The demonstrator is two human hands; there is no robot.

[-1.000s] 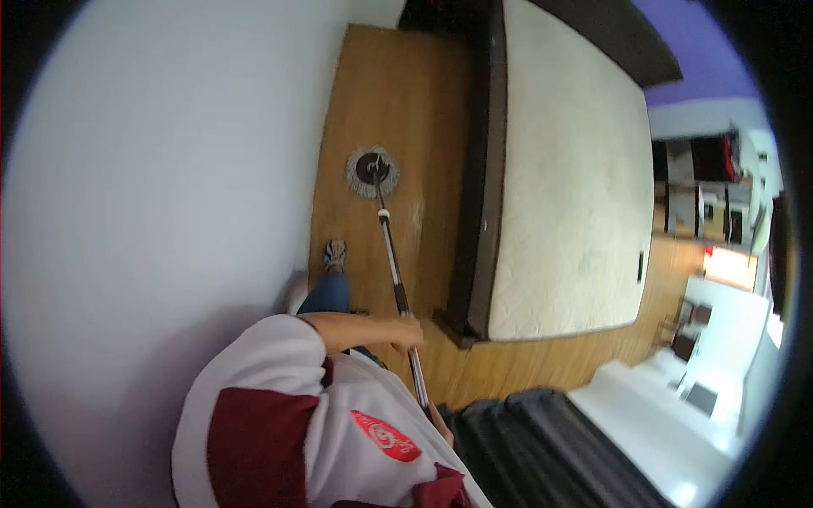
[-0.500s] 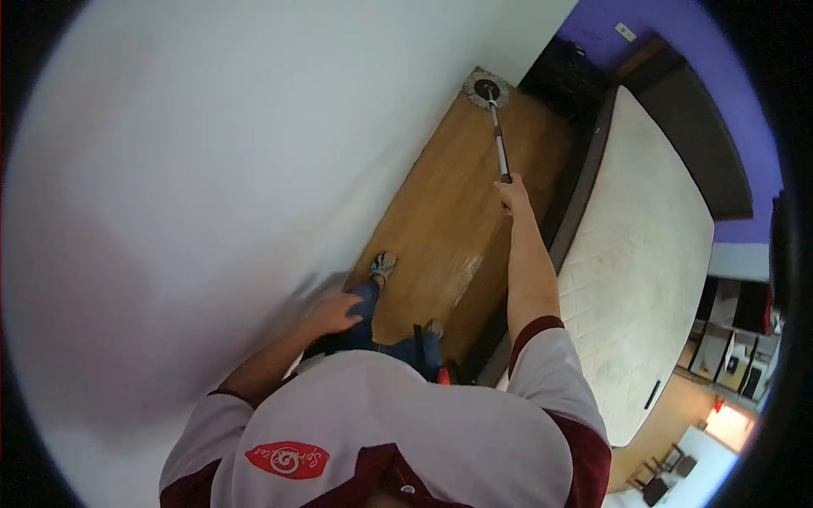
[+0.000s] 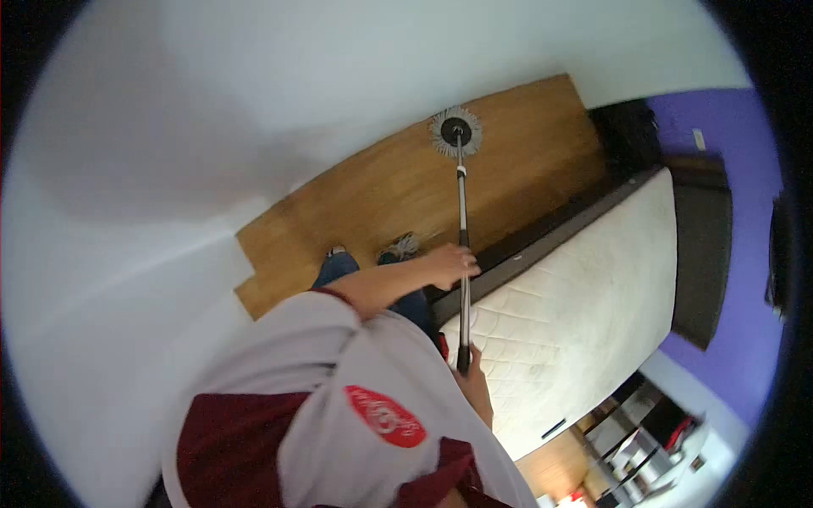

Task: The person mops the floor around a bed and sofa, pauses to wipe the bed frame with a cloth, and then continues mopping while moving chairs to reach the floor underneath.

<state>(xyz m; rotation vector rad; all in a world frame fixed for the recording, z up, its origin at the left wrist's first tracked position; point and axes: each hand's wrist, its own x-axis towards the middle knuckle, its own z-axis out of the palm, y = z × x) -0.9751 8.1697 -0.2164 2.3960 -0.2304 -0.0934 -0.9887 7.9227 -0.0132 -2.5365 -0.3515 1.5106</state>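
A mop with a round head of grey strands rests on the wooden floor close to the white wall. Its long metal handle runs back toward my body. Partway along the handle, my left hand is closed around it, fingers reaching over to the far side. My right hand grips the dark end of the handle near my waist, partly hidden by my shirt. Both my feet, in shoes, stand on the floor left of the handle.
A bed with a bare, stained white mattress and dark frame lies to the right. Its dark headboard faces a purple wall. The white wall borders the floor strip. Shelving stands at lower right.
My left hand has come off my side and onto the mop handle. The mop head has left the far corner and is closer along the wall. My right hand has drawn back toward my waist.
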